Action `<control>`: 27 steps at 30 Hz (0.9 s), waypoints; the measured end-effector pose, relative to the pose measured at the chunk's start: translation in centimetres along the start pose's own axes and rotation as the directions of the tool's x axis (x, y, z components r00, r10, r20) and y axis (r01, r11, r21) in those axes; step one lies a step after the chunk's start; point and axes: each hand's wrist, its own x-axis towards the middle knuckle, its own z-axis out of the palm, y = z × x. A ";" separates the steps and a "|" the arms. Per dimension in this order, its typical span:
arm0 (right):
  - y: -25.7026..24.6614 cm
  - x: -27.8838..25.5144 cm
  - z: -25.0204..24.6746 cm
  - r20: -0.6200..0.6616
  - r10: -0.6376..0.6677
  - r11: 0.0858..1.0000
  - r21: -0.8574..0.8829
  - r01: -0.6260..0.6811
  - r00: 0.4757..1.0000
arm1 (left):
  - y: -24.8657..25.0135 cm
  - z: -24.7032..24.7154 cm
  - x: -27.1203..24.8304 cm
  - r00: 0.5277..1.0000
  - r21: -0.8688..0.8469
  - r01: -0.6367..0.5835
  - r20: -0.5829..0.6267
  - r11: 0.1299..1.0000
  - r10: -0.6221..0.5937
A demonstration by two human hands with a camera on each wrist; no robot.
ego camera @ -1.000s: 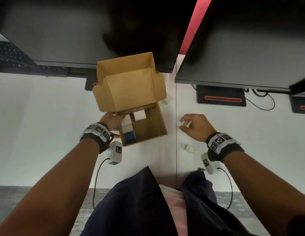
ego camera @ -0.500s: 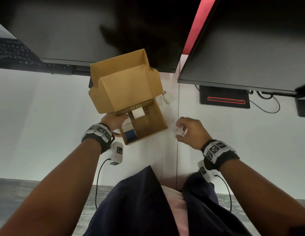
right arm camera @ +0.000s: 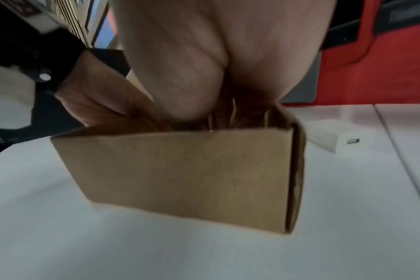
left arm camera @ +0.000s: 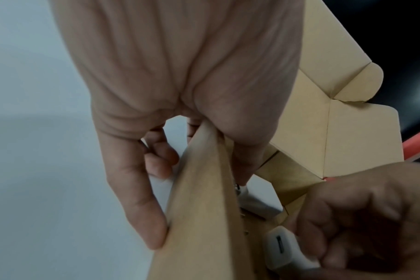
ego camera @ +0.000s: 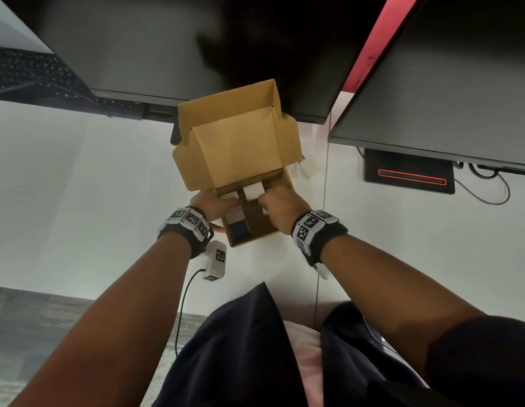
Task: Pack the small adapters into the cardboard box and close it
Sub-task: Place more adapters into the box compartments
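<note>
The cardboard box [ego camera: 256, 230] stands on the white table with its lid [ego camera: 237, 142] raised at the back. My left hand [ego camera: 211, 205] grips its left wall [left arm camera: 199, 208], thumb inside and fingers outside. My right hand [ego camera: 280, 205] reaches into the box from the right, fingers curled, and pinches a white adapter [left arm camera: 283, 248]. More white adapters [ego camera: 253, 190] and a blue item [ego camera: 237, 230] lie inside. Another white adapter [right arm camera: 333, 140] lies on the table right of the box. From the right wrist, the box front [right arm camera: 180, 170] hides the fingertips.
Two dark monitors [ego camera: 196, 54] overhang the back of the table, the box lid close under one. A monitor base with a red light [ego camera: 408, 174] and a cable [ego camera: 487, 195] sit back right. The table's front edge runs near my lap.
My right hand has moved left from the table into the box, carrying a white adapter. My left hand has stayed on the box's left wall.
</note>
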 end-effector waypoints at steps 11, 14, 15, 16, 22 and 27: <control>0.3 0.5 0.7 -0.061 0.119 0.991 -0.047 -0.122 0.991 | 0.8 0.0 0.3 0.999 0.028 0.003 0.036 1.000 -0.004; 0.2 0.2 1.0 -0.068 0.134 0.988 -0.071 -0.139 0.989 | 0.6 0.0 1.1 1.000 0.078 -0.023 0.014 0.997 0.022; 0.1 0.3 0.8 -0.068 0.175 0.983 -0.036 -0.178 0.982 | 0.5 -0.1 1.3 1.000 0.085 -0.023 0.010 0.996 0.023; 0.0 0.4 0.7 -0.061 0.210 0.977 -0.012 -0.211 0.976 | 0.6 -0.1 0.9 1.000 0.078 -0.023 0.013 0.997 0.022; -0.2 0.5 0.8 -0.053 0.264 0.963 -0.040 -0.266 0.963 | 0.8 0.0 0.0 1.000 0.056 -0.001 0.016 0.998 0.000; -0.5 0.6 1.2 -0.082 0.229 0.967 -0.091 -0.236 0.970 | 1.0 0.0 0.0 0.999 0.054 0.013 0.029 0.998 -0.015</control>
